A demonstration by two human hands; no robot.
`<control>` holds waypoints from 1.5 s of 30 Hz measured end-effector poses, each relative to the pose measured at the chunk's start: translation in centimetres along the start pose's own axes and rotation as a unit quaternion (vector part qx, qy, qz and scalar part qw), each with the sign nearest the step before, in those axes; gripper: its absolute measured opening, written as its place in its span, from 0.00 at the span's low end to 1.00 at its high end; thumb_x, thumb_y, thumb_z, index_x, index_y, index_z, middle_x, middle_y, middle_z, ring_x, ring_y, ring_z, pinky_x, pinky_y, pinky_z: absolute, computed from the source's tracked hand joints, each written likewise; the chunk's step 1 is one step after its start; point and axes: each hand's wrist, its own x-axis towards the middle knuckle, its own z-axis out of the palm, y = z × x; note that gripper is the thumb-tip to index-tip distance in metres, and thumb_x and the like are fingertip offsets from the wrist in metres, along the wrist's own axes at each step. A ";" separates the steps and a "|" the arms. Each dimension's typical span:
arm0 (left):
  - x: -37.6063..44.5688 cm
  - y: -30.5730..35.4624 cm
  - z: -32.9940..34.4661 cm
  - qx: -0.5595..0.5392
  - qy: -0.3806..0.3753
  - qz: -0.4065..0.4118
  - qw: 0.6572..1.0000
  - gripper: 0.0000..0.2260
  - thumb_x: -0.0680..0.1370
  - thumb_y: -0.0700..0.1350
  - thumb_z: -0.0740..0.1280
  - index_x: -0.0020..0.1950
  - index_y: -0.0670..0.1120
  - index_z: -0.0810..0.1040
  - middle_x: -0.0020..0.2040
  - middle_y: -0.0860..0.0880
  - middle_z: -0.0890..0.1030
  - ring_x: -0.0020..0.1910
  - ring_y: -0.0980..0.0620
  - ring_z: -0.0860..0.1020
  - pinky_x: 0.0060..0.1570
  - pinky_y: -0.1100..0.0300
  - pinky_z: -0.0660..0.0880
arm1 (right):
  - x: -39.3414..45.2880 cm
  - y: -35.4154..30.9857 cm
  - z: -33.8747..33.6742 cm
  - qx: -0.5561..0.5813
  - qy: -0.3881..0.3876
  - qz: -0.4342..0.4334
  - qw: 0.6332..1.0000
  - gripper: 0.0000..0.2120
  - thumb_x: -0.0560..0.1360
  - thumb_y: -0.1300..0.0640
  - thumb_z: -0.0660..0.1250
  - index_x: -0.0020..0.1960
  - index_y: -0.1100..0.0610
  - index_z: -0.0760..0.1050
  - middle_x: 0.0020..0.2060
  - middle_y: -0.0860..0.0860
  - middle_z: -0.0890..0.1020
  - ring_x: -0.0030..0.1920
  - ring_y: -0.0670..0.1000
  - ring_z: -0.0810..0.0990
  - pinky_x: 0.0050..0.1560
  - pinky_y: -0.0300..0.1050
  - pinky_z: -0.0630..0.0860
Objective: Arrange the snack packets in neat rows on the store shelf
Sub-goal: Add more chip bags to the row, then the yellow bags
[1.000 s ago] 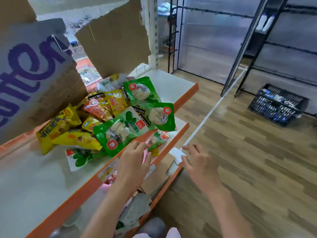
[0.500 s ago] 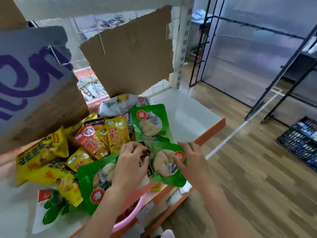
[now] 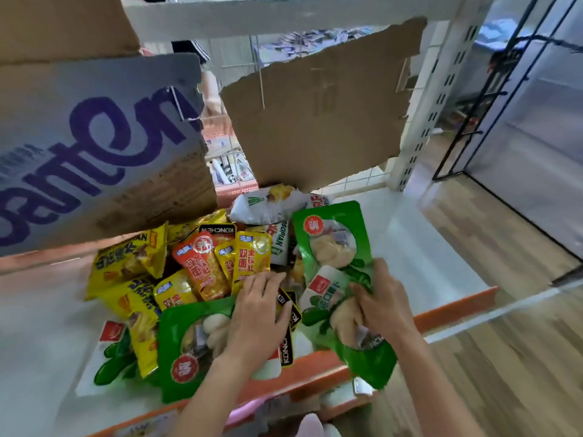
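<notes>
A loose heap of snack packets lies on the white shelf (image 3: 419,247) with its orange front edge. Yellow packets (image 3: 126,263) are at the left, orange and yellow ones (image 3: 202,266) in the middle. My left hand (image 3: 255,313) rests with its fingers spread on a green packet (image 3: 186,348) at the front of the heap. My right hand (image 3: 381,304) grips a green and white packet (image 3: 328,298) that hangs over the shelf's front edge. Another green packet (image 3: 331,238) lies just behind it, and a white packet (image 3: 268,203) sits at the back.
Two cardboard pieces hang above the heap: a printed one (image 3: 94,146) at the left, a plain torn one (image 3: 318,105) at the middle. A white upright post (image 3: 422,121) stands at the shelf's back right. Wooden floor (image 3: 504,357) lies to the right, a lower shelf below.
Both hands came up from the lower shelf onto the heap. My right hand took hold of a green packet and pulled it toward the front edge; my left hand moved onto the front green packet.
</notes>
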 end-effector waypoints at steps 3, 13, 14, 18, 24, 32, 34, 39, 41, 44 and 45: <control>0.7 0.5 0.6 0.040 -0.007 -0.014 0.999 0.19 0.77 0.50 0.63 0.67 0.47 0.70 0.63 0.50 0.71 0.62 0.50 0.63 0.65 0.55 0.62 | 1.9 2.0 -1.8 -0.019 0.032 0.024 0.999 0.11 0.76 0.59 0.64 0.51 0.54 0.61 0.48 0.58 0.79 0.47 0.59 0.77 0.42 0.49 0.71; 2.7 1.5 1.4 0.049 -0.008 -0.037 0.998 0.14 0.79 0.50 0.60 0.62 0.49 0.74 0.60 0.52 0.72 0.64 0.50 0.65 0.70 0.52 0.56 | 5.5 3.3 -3.8 -0.156 0.031 0.053 0.986 0.26 0.73 0.51 0.68 0.65 0.59 0.63 0.59 0.58 0.68 0.60 0.60 0.68 0.56 0.54 0.70; 2.9 1.5 1.4 0.037 0.014 -0.022 0.999 0.12 0.78 0.49 0.61 0.59 0.48 0.76 0.56 0.51 0.74 0.60 0.50 0.67 0.68 0.50 0.61 | 5.6 2.9 -3.8 -0.171 0.043 0.036 0.984 0.28 0.73 0.52 0.68 0.68 0.58 0.62 0.62 0.58 0.66 0.62 0.59 0.66 0.58 0.54 0.69; 4.9 1.3 0.8 0.034 0.078 0.011 0.996 0.11 0.75 0.46 0.62 0.53 0.45 0.79 0.48 0.49 0.76 0.53 0.49 0.71 0.57 0.53 0.68 | 5.9 0.3 -2.6 -0.190 0.064 -0.057 0.978 0.24 0.75 0.57 0.62 0.70 0.56 0.63 0.66 0.56 0.65 0.65 0.57 0.63 0.63 0.51 0.65; 10.7 0.2 -2.2 0.064 0.151 -0.075 0.984 0.12 0.77 0.47 0.62 0.55 0.40 0.74 0.54 0.40 0.72 0.54 0.43 0.68 0.54 0.51 0.66 | 8.3 -3.4 -0.1 -0.201 0.016 -0.199 0.959 0.18 0.78 0.53 0.58 0.67 0.58 0.66 0.63 0.55 0.69 0.64 0.55 0.66 0.63 0.46 0.62; 17.6 -1.5 -4.7 0.117 -0.021 -0.199 0.973 0.25 0.75 0.54 0.65 0.64 0.40 0.66 0.65 0.36 0.62 0.60 0.35 0.70 0.58 0.47 0.68 | 14.2 -5.5 1.3 -0.233 -0.071 -0.096 0.965 0.24 0.79 0.46 0.53 0.67 0.63 0.60 0.61 0.64 0.72 0.61 0.63 0.71 0.59 0.54 0.68; 17.8 -1.5 -4.5 0.095 -0.032 -0.224 0.969 0.28 0.73 0.54 0.69 0.64 0.39 0.63 0.68 0.34 0.57 0.60 0.32 0.70 0.58 0.47 0.69 | 15.1 -5.6 1.7 -0.232 -0.087 -0.058 0.967 0.25 0.79 0.44 0.52 0.68 0.61 0.57 0.61 0.64 0.74 0.62 0.63 0.71 0.60 0.55 0.67; 17.8 -1.2 -4.5 0.126 -0.068 -0.227 0.963 0.30 0.71 0.55 0.71 0.64 0.40 0.64 0.66 0.34 0.61 0.64 0.33 0.66 0.61 0.44 0.66 | 16.2 -5.7 2.2 -0.187 -0.099 -0.002 0.977 0.29 0.77 0.41 0.57 0.66 0.61 0.56 0.60 0.61 0.75 0.61 0.63 0.73 0.61 0.58 0.69; 17.7 -0.9 -4.8 0.149 -0.105 -0.209 0.961 0.26 0.72 0.53 0.70 0.63 0.42 0.67 0.65 0.36 0.66 0.66 0.35 0.62 0.64 0.43 0.61 | 16.4 -5.6 2.2 -0.139 -0.095 0.010 0.986 0.27 0.77 0.45 0.60 0.65 0.62 0.58 0.60 0.61 0.75 0.60 0.62 0.73 0.60 0.59 0.71; 17.7 -0.2 -5.1 0.157 -0.122 -0.183 0.963 0.25 0.70 0.52 0.72 0.62 0.44 0.69 0.62 0.39 0.66 0.66 0.37 0.60 0.65 0.44 0.59 | 16.3 -5.2 2.1 -0.073 -0.085 0.015 0.994 0.22 0.77 0.48 0.61 0.63 0.61 0.61 0.58 0.61 0.76 0.58 0.62 0.74 0.58 0.59 0.72; 17.6 0.0 -5.2 0.156 -0.113 -0.168 0.967 0.25 0.70 0.51 0.73 0.61 0.44 0.69 0.61 0.39 0.66 0.65 0.38 0.61 0.64 0.45 0.60 | 16.1 -5.1 2.0 -0.052 -0.081 0.014 0.995 0.21 0.76 0.48 0.62 0.62 0.61 0.62 0.58 0.61 0.76 0.58 0.62 0.75 0.57 0.59 0.73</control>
